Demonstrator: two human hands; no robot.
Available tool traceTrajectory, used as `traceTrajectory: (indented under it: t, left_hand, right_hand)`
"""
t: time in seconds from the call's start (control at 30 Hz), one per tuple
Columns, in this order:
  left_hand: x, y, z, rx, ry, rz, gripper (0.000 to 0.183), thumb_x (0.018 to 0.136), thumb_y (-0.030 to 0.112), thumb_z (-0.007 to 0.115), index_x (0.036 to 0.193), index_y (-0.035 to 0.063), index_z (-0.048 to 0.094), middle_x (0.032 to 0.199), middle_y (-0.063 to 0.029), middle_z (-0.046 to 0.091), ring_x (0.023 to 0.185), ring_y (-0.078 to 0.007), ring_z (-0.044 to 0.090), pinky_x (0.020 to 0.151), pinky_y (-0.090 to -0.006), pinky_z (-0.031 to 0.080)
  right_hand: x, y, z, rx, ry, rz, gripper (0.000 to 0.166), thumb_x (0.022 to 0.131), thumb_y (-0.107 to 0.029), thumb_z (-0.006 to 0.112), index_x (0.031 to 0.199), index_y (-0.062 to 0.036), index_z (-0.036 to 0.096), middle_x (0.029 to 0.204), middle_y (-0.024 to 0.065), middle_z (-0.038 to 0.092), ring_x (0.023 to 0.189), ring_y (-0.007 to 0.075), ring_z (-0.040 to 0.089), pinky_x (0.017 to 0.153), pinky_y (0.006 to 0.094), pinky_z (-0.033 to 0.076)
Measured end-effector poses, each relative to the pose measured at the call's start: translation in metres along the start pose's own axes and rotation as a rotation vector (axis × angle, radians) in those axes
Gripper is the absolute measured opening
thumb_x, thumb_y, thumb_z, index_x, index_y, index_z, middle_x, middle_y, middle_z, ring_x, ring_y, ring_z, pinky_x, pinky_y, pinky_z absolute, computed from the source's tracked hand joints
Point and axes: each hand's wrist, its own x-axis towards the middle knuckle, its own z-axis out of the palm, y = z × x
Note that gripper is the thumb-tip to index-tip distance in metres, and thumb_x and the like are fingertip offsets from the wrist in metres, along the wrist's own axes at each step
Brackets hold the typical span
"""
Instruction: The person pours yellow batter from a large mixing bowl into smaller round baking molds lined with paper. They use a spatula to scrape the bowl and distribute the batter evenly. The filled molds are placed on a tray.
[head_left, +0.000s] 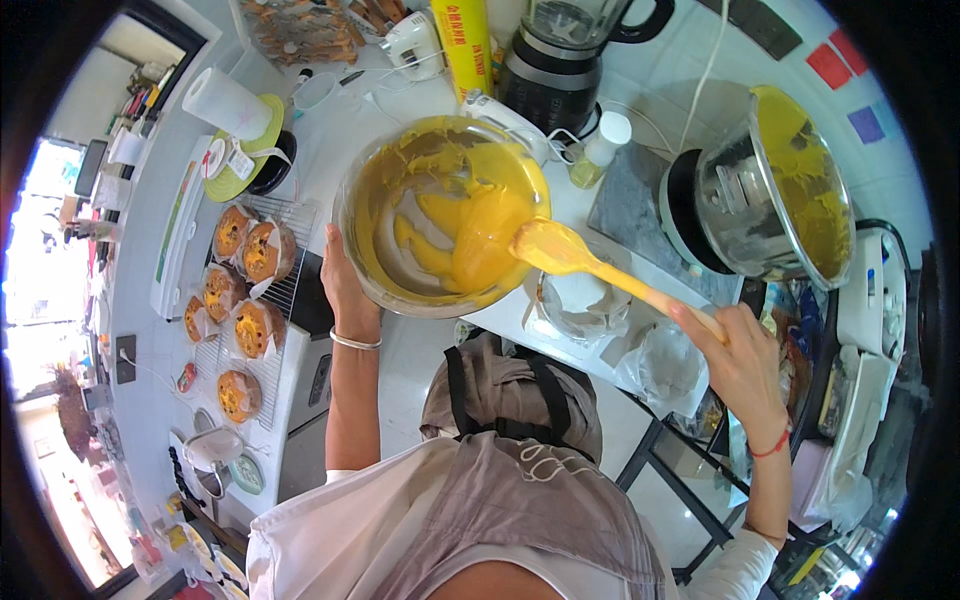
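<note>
A steel mixing bowl (386, 289) is tilted in front of me, its walls smeared with thick yellow batter (487, 232). My left hand (346, 281) supports the bowl's left rim and side; most of the fingers are hidden beneath it. In my right hand (742, 360) is the handle of a spatula (626, 281), whose batter-coated blade reaches over the bowl's right rim and touches or hovers at the batter. Below the spatula, paper-lined round tins (581, 304) stand on the counter, with a second crumpled liner (664, 364) nearer my right hand.
Several baked cakes (259, 330) in paper sit on a wire rack (289, 259) to the left. Behind the bowl are a hand mixer (506, 124), a blender (551, 82) and a bottle (600, 150). A batter-smeared steel mixer bowl (735, 187) leans at the right on a scale.
</note>
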Motion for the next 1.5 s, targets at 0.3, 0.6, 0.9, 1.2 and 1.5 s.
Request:
traceTrajectory:
  t: [0.3,0.6,0.9,1.2,1.5]
  left_hand:
    - [0.002,-0.026,-0.047,-0.018,0.236,-0.063,0.042,0.099,0.036,0.042,0.116,-0.0017,0.051,0.106,-0.0084,0.058,0.091,-0.0191,0.058,0.081,-0.0323,0.05]
    - [0.015,-0.086,-0.082,-0.012,0.26,-0.027,0.045,0.098,0.039,0.042,0.117,-0.0012,0.051,0.106,-0.0097,0.059,0.091,-0.0187,0.058,0.079,-0.0325,0.05]
    - [0.044,-0.145,-0.127,0.48,0.273,0.125,0.023,0.098,0.024,0.041,0.098,0.0048,0.053,0.099,-0.0029,0.054,0.091,-0.014,0.051,0.082,-0.031,0.044]
    - [0.019,-0.048,0.026,0.388,0.015,0.116,0.013,0.088,0.012,0.05,0.096,0.0089,0.042,0.086,-0.0006,0.039,0.077,-0.0127,0.042,0.073,-0.0283,0.039]
    - [-0.093,-0.099,0.303,0.062,-1.018,-0.834,0.026,0.092,0.014,0.051,0.116,0.0051,0.044,0.106,-0.0086,0.053,0.106,-0.0212,0.051,0.095,-0.0386,0.044]
  right_hand:
    - [0.039,-0.014,0.033,1.099,-0.133,0.45,0.031,0.093,-0.018,0.052,0.118,-0.0002,0.058,0.069,0.0001,0.05,0.061,0.0118,0.044,0.056,0.0274,0.039]
    - [0.036,-0.012,0.057,1.33,-0.501,0.931,0.036,0.097,-0.028,0.046,0.115,-0.0009,0.061,0.073,-0.0063,0.048,0.06,0.0015,0.034,0.052,0.0167,0.027]
    - [0.038,-0.068,0.086,1.574,-0.188,0.801,0.036,0.095,-0.03,0.051,0.122,-0.005,0.056,0.076,-0.0059,0.053,0.061,0.0009,0.04,0.053,0.0172,0.033]
    - [0.016,-0.074,0.069,1.844,0.342,0.841,0.037,0.095,-0.027,0.053,0.122,-0.0018,0.056,0.072,-0.0069,0.048,0.061,0.002,0.037,0.055,0.0173,0.03]
    - [-0.09,0.06,-0.02,1.18,0.809,1.127,0.027,0.095,-0.027,0.052,0.104,-0.0036,0.063,0.058,-0.01,0.04,0.051,-0.0002,0.031,0.045,0.0182,0.023]
